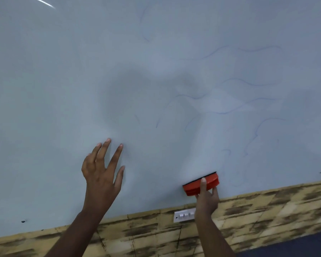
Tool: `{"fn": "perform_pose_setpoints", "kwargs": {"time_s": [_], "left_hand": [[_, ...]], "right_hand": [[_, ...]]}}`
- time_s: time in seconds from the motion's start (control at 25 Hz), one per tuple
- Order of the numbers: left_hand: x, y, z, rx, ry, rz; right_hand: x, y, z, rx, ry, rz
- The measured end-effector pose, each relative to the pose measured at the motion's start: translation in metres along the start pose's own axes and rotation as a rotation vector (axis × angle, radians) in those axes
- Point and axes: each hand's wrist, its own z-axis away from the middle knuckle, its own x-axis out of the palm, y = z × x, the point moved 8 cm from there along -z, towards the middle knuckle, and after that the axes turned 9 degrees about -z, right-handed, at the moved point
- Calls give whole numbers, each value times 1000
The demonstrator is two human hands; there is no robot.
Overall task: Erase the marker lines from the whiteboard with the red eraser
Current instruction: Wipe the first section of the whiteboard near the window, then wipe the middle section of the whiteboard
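Holding the red eraser [201, 184] in your right hand [207, 198], you have it low on the whiteboard [54, 108], just above the lower edge, where the patterned yellow wall [267, 210] begins. Your thumb lies over the top of the red body and your other fingers close around it from below, so the hand is closed on the eraser, and the dark felt side is turned to the board. I think this grip is chosen to press the felt flat against the surface; whether it really touches at this moment I cannot tell. Your left hand [102, 171] is open, with the fingers spread, and the fingertips seem to rest on the board at the left of the eraser. Probably it is there to steady you while the other arm works, and it holds nothing. The eraser is a flat, rounded red block with ribbed sides and a thin black pad. The marker lines [248, 101] are thin, wavy and blue, rather pale, and most of them are above and to the right of the eraser, well apart from your left hand. The area near your left hand looks nearly clean. A white switch plate [183, 215] sits on the wall just under the board, partly behind your right wrist.
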Motion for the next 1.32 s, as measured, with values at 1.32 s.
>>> {"fn": "perform_pose_setpoints", "kwargs": {"time_s": [1.32], "left_hand": [[-18, -27, -98, 33, 419, -165]], "right_hand": [[101, -260, 24, -656, -60, -50]]}}
